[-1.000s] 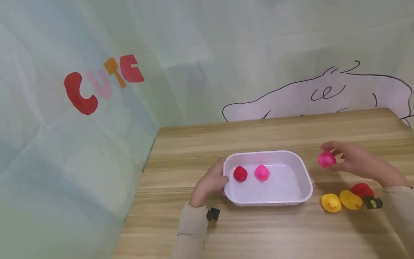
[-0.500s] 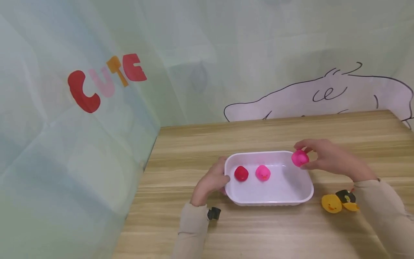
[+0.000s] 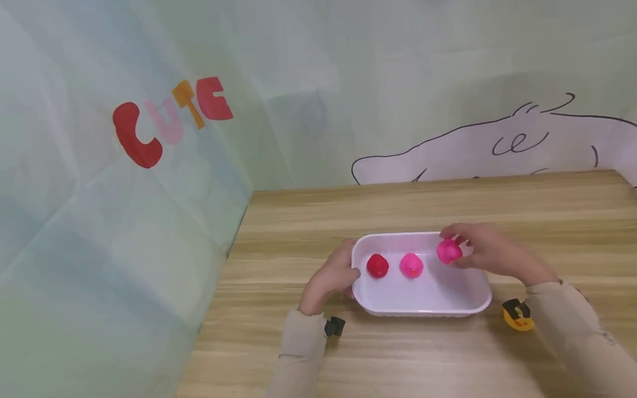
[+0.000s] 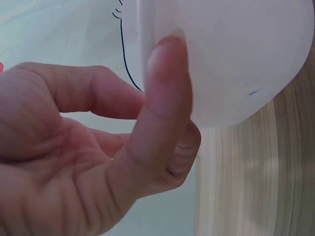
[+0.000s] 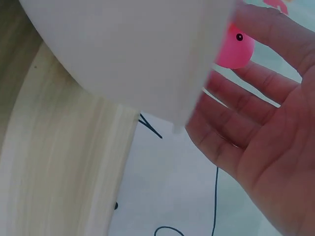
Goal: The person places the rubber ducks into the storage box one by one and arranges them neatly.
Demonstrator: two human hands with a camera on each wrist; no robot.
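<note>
My right hand (image 3: 490, 249) pinches a pink rubber duck (image 3: 449, 251) over the right part of a white plastic tray (image 3: 423, 307). In the right wrist view the held duck (image 5: 238, 49) shows between thumb and fingers, partly hidden behind the tray wall (image 5: 138, 54). My left hand (image 3: 333, 273) grips the tray's left rim, thumb on the inner side; the left wrist view shows that thumb (image 4: 167, 83) bent over the edge. On the tray floor sit a red rubber duck (image 3: 377, 266) at the left and another pink duck (image 3: 411, 266) near the middle.
A yellow rubber duck (image 3: 518, 319) sits on the wooden table (image 3: 398, 359) right of the tray, partly covered by the black wrist strap. My right sleeve (image 3: 577, 331) crosses that side. A cloth backdrop (image 3: 318, 99) stands along the back and left edges.
My right hand has carried the pink duck left from beside the tray to over its right part. The forearm now covers most ducks on the table. My left hand keeps its grip.
</note>
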